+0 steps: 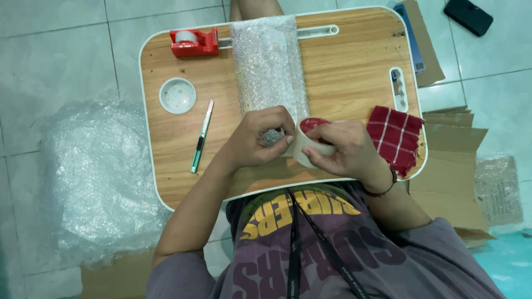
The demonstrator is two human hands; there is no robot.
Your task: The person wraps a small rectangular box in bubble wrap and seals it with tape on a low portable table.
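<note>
On the small wooden table (354, 66), a bubble-wrapped bundle (269, 66) is lying lengthwise toward the far edge while the left hand (259, 138) and right hand (346, 152) are gripping a tape roll (307, 145) near the front edge.

Bubble-wrapped parcel (269, 61) on table; dark phone (468, 15) on floor.

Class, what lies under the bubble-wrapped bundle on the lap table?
The bubble-wrapped bundle lies on the wooden lap table, crossing its white slot. The bundle's contents and the slot's middle stay covered.
</note>
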